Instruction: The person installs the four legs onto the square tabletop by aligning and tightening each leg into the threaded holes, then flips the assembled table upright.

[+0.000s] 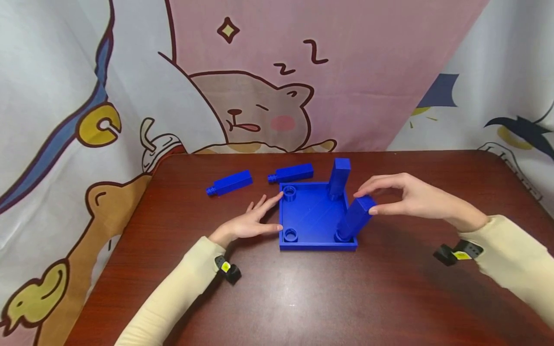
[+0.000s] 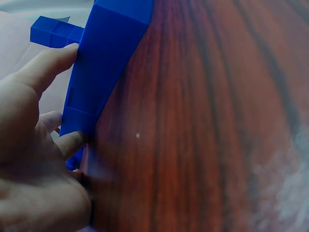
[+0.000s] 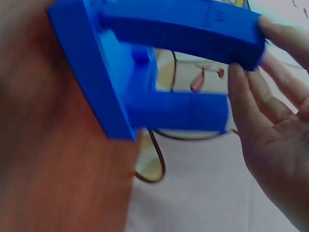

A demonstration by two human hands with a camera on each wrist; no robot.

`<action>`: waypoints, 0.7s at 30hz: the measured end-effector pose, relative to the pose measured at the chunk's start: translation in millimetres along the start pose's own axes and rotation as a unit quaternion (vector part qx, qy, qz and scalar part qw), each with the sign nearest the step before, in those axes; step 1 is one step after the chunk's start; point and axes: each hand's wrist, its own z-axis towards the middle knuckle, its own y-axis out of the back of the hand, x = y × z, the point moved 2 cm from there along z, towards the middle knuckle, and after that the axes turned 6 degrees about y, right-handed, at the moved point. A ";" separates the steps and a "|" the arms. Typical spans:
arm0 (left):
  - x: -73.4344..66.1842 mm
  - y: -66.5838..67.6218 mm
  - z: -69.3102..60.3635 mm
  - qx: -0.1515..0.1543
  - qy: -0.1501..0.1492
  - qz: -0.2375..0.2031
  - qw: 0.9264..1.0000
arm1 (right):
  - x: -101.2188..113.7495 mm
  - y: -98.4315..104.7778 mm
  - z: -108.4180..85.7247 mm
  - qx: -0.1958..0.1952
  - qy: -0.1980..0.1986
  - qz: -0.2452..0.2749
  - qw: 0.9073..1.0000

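A square blue tray-like base (image 1: 309, 211) with a raised rim lies on the table, round sockets in its corners. Two sockets on its left side show bare rings. At the far right corner a blue square post (image 1: 340, 175) stands upright. My right hand (image 1: 415, 197) pinches the top of another blue post (image 1: 357, 216) between thumb and fingers; its lower end is at the near right socket, and it leans to the right in the head view. My left hand (image 1: 251, 220) rests with spread, mostly straight fingers against the base's left side, as the left wrist view also shows.
Two loose blue posts lie on the brown table (image 1: 277, 298) behind the base: one post (image 1: 229, 182) to the left, the other post (image 1: 291, 173) near the rim. Each has a threaded-looking narrow end. A cartoon-printed cloth (image 1: 346, 86) hangs behind the table.
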 end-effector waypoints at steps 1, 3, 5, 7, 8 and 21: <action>-0.5 0.3 -0.3 0.000 0.000 0.000 1.000 | 0.6 -3.4 2.0 0.002 0.005 0.012 1.000; -1.2 0.7 -0.5 0.000 -0.001 -0.001 1.000 | 2.6 -9.9 5.5 0.006 0.016 0.031 0.999; -1.9 1.1 -0.7 -0.001 -0.003 -0.001 1.000 | 5.0 -15.0 8.0 0.010 0.029 0.036 0.999; -2.2 1.4 -0.6 -0.001 -0.004 0.001 1.000 | 7.2 -17.7 9.7 0.013 0.040 0.030 0.999; -2.1 1.3 -0.6 -0.002 -0.004 0.001 1.000 | 7.9 -18.2 10.4 0.013 0.039 0.024 0.999; -0.8 0.1 0.0 -0.001 0.003 0.007 1.000 | 4.0 -9.1 3.9 0.047 0.020 0.042 0.998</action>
